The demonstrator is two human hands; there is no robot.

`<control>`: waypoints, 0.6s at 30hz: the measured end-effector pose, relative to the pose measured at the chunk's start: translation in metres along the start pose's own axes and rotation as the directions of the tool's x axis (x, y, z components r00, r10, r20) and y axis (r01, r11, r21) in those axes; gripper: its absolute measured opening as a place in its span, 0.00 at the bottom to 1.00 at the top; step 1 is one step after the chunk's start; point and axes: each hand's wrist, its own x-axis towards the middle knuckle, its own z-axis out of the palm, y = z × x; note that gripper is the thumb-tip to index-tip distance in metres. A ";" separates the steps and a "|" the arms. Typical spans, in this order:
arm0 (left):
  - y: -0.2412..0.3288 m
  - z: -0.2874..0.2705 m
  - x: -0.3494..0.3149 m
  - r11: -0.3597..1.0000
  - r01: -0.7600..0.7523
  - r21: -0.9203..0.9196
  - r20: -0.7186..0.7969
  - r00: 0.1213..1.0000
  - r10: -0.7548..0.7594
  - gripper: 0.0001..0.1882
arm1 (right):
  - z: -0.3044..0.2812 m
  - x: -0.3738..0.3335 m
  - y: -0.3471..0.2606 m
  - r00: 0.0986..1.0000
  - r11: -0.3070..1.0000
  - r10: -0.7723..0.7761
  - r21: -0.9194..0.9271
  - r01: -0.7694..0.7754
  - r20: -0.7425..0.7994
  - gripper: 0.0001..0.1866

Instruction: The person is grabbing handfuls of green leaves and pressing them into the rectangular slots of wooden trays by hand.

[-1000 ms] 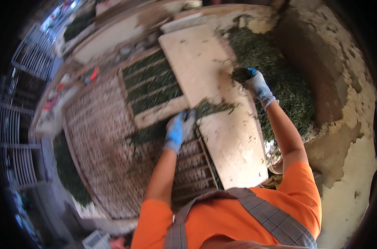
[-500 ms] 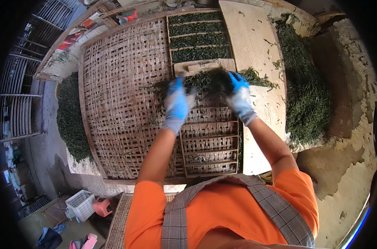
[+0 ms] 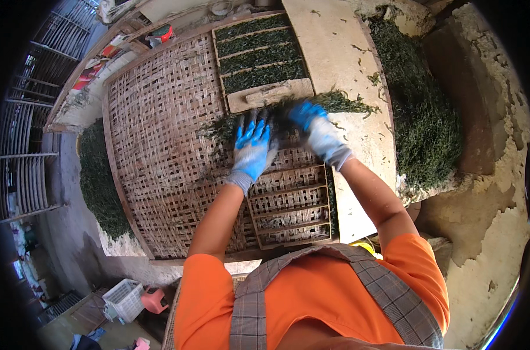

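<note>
My left hand [image 3: 251, 149], in a blue and white glove, lies with fingers stretched out at the near edge of some loose dark green leaves [image 3: 221, 126]. My right hand [image 3: 318, 129], gloved alike, is over the right part of these leaves; motion smears its fingers. Beneath both is a slatted wooden frame [image 3: 289, 191] on a large woven bamboo tray [image 3: 160, 116]. Green leaves [image 3: 264, 59] fill the frame's far compartments, while its near ones show mostly bare weave. Just beyond my hands, a flat wooden board with a raised handle [image 3: 271, 94] lies across the frame.
A pale plank [image 3: 341, 58] with scattered leaves runs along the frame's right side. Big leaf heaps lie to the right [image 3: 422, 111] and left [image 3: 101, 181] of the tray. At lower left are a white plastic basket [image 3: 125, 298] and a pink plastic stool [image 3: 154, 300].
My right hand has moved inward from the plank side, toward my left hand. The left hand's fingers now show spread over the leaves. The whole view has shifted slightly.
</note>
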 end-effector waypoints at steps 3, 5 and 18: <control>-0.022 0.019 -0.018 0.970 0.217 -0.111 -0.295 0.925 -0.241 0.35 | 0.000 -0.018 -0.006 0.935 0.973 -0.230 -0.073 0.218 -0.269 0.28; -0.016 0.023 -0.021 0.916 0.241 -0.320 -0.345 0.871 -0.350 0.32 | 0.002 -0.032 -0.016 0.956 0.988 -0.125 0.052 0.144 -0.264 0.29; 0.074 -0.014 0.124 0.864 -0.397 -0.310 -0.169 0.917 0.361 0.41 | 0.077 -0.014 -0.028 0.960 0.934 0.270 0.261 -0.243 -0.074 0.22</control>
